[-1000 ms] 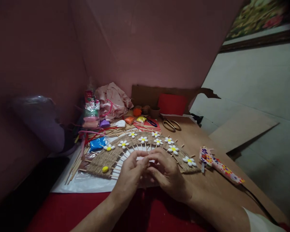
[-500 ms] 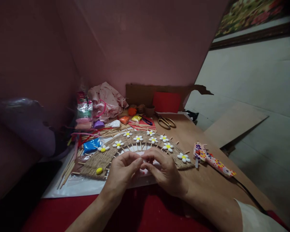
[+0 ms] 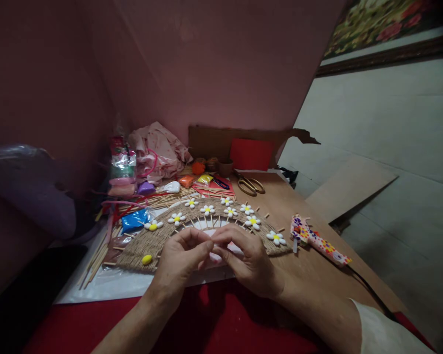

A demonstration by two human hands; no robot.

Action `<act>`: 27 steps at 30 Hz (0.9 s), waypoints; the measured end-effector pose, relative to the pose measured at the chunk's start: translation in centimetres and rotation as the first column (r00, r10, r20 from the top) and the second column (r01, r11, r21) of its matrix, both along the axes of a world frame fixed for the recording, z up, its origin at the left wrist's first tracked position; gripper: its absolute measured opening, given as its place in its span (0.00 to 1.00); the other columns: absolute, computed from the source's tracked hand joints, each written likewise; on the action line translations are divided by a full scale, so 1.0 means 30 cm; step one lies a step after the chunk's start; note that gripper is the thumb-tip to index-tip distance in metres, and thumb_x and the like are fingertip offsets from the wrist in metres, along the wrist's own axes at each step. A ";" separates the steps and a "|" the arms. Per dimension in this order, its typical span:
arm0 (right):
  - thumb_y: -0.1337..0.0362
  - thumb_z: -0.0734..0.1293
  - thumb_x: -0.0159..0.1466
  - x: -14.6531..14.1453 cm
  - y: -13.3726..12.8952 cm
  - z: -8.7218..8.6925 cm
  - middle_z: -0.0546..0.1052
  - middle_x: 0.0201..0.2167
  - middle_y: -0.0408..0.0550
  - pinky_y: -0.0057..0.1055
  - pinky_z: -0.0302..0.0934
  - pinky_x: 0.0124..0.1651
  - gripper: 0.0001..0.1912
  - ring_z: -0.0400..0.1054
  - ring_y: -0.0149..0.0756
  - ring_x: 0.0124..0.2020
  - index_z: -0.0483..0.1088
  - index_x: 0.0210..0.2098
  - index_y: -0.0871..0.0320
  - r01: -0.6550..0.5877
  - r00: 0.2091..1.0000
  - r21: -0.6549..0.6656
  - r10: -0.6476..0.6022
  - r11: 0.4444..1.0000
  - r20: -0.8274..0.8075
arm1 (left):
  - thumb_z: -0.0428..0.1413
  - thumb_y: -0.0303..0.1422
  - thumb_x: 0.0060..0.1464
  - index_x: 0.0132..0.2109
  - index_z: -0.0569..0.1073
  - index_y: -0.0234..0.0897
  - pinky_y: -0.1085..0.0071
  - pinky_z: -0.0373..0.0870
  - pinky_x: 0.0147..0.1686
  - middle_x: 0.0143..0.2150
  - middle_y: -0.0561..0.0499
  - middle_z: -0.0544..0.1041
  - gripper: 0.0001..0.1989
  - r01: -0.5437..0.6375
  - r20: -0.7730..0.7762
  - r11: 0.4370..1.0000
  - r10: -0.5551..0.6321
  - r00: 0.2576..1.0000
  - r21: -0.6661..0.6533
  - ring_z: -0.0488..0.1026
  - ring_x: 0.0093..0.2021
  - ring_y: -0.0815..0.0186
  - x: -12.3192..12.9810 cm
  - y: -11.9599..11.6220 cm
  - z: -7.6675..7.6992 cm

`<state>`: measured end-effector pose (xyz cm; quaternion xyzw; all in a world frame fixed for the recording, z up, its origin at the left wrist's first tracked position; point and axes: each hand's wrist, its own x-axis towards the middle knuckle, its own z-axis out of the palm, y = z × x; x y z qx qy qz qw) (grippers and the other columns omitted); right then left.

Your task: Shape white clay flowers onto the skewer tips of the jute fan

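Observation:
My left hand [image 3: 182, 258] and my right hand [image 3: 245, 255] meet at the fingertips in front of the woven arch. Both are closed in a pinch, and what lies between the fingers is too small or hidden to name. Behind them the brown twine arch [image 3: 136, 246] lies flat, with short sticks poking from its edges. White flowers with yellow centres, such as one at the right [image 3: 276, 238], dot its surface. A lone yellow oval [image 3: 146, 259] sits at its left end. White and pink material shows behind my fingers.
Bagged clay, including a blue pack [image 3: 134, 221], and thin sticks [image 3: 98, 258] lie at the left. Gold-handled scissors [image 3: 250, 186] rest at the back, near a red card [image 3: 251, 154]. A flower-patterned glue gun [image 3: 319, 241] with a cord lies at the right.
The whole view has shifted a little, so the objects appear slightly farther left. My hands remain together at the fingertips.

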<state>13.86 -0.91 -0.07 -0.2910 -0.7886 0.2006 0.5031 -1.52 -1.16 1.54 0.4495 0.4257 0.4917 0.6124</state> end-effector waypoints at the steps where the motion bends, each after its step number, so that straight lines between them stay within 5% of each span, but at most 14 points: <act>1: 0.72 0.63 0.61 0.000 -0.001 -0.002 0.73 0.34 0.49 0.34 0.65 0.40 0.07 0.68 0.35 0.37 0.68 0.37 0.57 -0.009 1.000 0.002 0.009 1.000 -0.004 | 0.63 0.31 0.40 0.24 0.71 0.33 0.81 0.56 0.17 0.16 0.56 0.71 0.09 -0.013 -0.010 1.000 0.013 1.000 0.005 0.63 0.15 0.77 0.001 0.000 -0.001; 6: 0.72 0.63 0.59 -0.005 -0.005 -0.009 0.71 0.31 0.47 0.31 0.64 0.36 0.05 0.67 0.33 0.34 0.67 0.33 0.57 0.041 0.999 -0.008 -0.041 0.999 -0.022 | 0.64 0.28 0.38 0.23 0.70 0.32 0.82 0.56 0.15 0.16 0.58 0.67 0.09 -0.085 -0.010 0.996 0.086 0.996 0.036 0.61 0.15 0.77 0.004 -0.001 0.002; 10: 0.68 0.64 0.60 -0.006 0.007 -0.008 0.67 0.25 0.41 0.27 0.62 0.28 0.02 0.63 0.29 0.25 0.66 0.30 0.57 0.128 0.969 -0.227 -0.170 0.966 -0.180 | 0.64 0.29 0.39 0.29 0.73 0.34 0.82 0.61 0.19 0.21 0.57 0.71 0.08 -0.126 0.166 0.991 0.131 0.977 -0.037 0.65 0.19 0.77 -0.005 0.001 0.015; 14: 0.62 0.63 0.62 -0.001 0.026 -0.005 0.68 0.24 0.40 0.24 0.62 0.24 0.07 0.63 0.27 0.22 0.68 0.38 0.57 -0.012 0.908 -0.405 -0.160 0.914 -0.388 | 0.65 0.32 0.40 0.35 0.75 0.32 0.82 0.64 0.24 0.24 0.53 0.73 0.14 -0.060 0.286 0.992 0.090 0.954 -0.113 0.68 0.23 0.76 -0.015 0.009 0.015; 19: 0.60 0.68 0.57 -0.007 0.027 -0.018 0.68 0.22 0.39 0.23 0.61 0.21 0.09 0.62 0.25 0.19 0.67 0.34 0.57 -0.104 0.913 -0.520 -0.125 0.848 -0.388 | 0.64 0.38 0.42 0.28 0.70 0.32 0.82 0.61 0.19 0.21 0.54 0.71 0.14 0.031 0.309 0.993 0.005 0.951 -0.110 0.64 0.19 0.77 -0.009 0.010 0.007; 27: 0.61 0.69 0.56 -0.009 0.018 -0.023 0.70 0.22 0.39 0.24 0.63 0.23 0.09 0.65 0.26 0.20 0.69 0.36 0.57 -0.136 0.913 -0.500 -0.088 0.856 -0.398 | 0.68 0.34 0.36 0.29 0.74 0.31 0.81 0.61 0.20 0.20 0.57 0.69 0.14 -0.007 0.255 0.992 0.039 0.966 -0.123 0.63 0.18 0.78 -0.004 0.004 0.008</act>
